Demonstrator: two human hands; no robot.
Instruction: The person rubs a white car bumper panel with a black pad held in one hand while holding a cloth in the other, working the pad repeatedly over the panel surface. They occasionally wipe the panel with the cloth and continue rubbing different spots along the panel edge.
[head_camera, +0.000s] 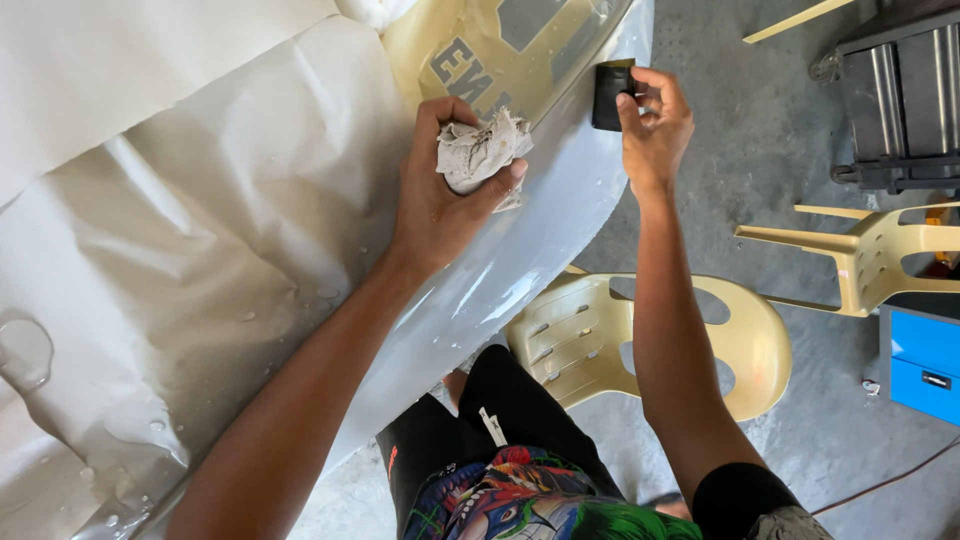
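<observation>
Head view: the left hand (435, 190) clenches a crumpled grey rag (482, 150), pressed onto the glossy white panel (545, 230) where pale film with grey lettering (490, 50) lies, ready to blot water. The right hand (655, 125) pinches a black squeegee (611, 95) in its fingers at the panel's edge. A cream plastic chair (740, 340) stands below.

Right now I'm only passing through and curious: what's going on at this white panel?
A person leans over a glossy white panel partly covered with wet paper sheeting. The left hand grips a crumpled rag against the panel, by a yellowish sticker with grey lettering. The right hand holds a small black squeegee at the panel's edge. A cream plastic chair stands below.
</observation>
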